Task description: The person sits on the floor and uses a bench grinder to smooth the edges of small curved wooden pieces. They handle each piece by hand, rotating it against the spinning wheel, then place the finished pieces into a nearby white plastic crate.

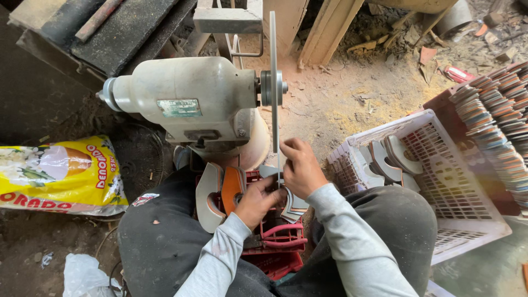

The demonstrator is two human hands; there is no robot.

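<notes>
Grey curved piece (273, 171) pinched by both hands, left hand (257, 201) and right hand (300, 168) closed on it, edge pressed to the thin disc (273, 82) of the motor (187, 99), above the red crate (275, 242) between the knees.

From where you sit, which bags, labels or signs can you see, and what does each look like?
Sack: lying on the dirt at left, yellow with red lettering and a pictured scene.
Nameplate: small greenish rectangle on the pale grinder motor.
Patch: small white-and-red label on the dark trousers, left thigh.

A rough workshop: bench grinder (192, 104) on a sawdust-strewn dirt floor (352, 99), crates (467, 220) of stacked cut pieces (495, 115).
</notes>
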